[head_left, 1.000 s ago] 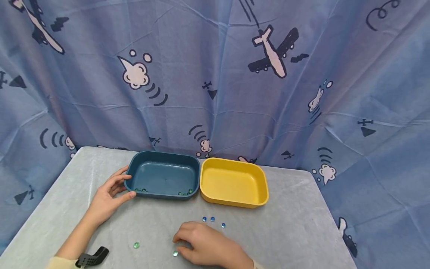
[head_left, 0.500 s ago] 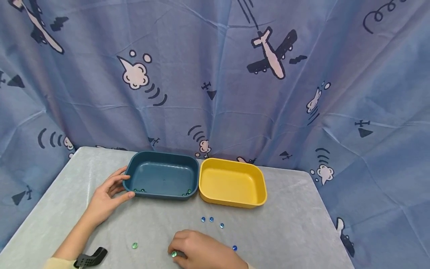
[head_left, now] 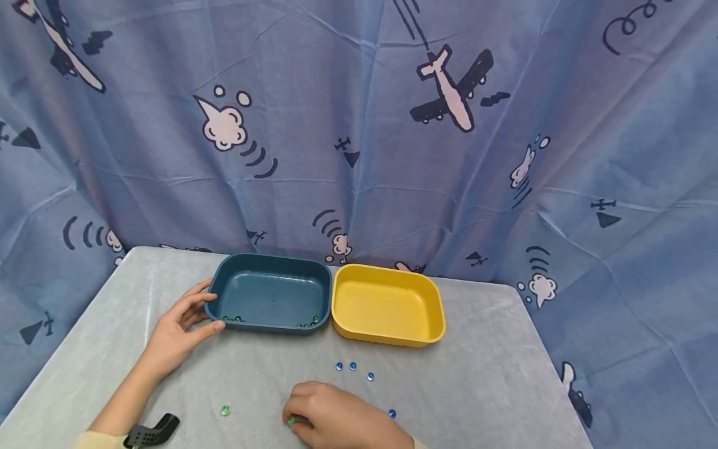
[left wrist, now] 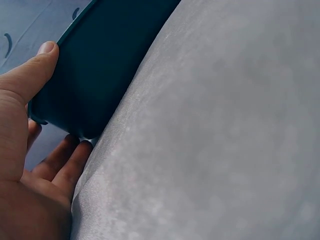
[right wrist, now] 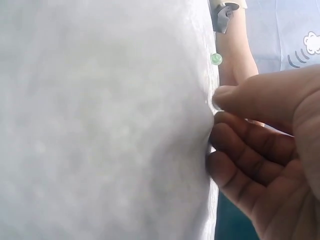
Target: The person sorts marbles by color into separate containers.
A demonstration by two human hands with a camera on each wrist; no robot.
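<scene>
My left hand (head_left: pixel 176 337) holds the left end of a dark blue tray (head_left: pixel 269 328), its thumb at the front rim and its fingers at the side wall. In the left wrist view the thumb presses that tray's rim (left wrist: pixel 75 25) while other fingertips touch its lower corner. Low in the head view, my right hand (head_left: pixel 331 415) pinches a green glass marble (head_left: pixel 291 422) between thumb and fingers at the tabletop. The fingers mostly hide this marble. Another green marble (head_left: pixel 225 410) lies to the left, also visible as a green marble (right wrist: pixel 216 59) beyond the thumb in the right wrist view.
A yellow tray (head_left: pixel 387 340) stands against the blue tray's right side. Several green marbles (head_left: pixel 238 318) lie inside the blue tray. Blue marbles (head_left: pixel 353 366) are scattered in front of the yellow tray, one blue marble (head_left: pixel 392 413) beside the right wrist. A printed curtain (head_left: pixel 359 125) hangs behind.
My right hand has shifted slightly left and down, and its fingers have closed on the green marble. A blue marble it covered now shows. The left hand stays at the blue tray.
</scene>
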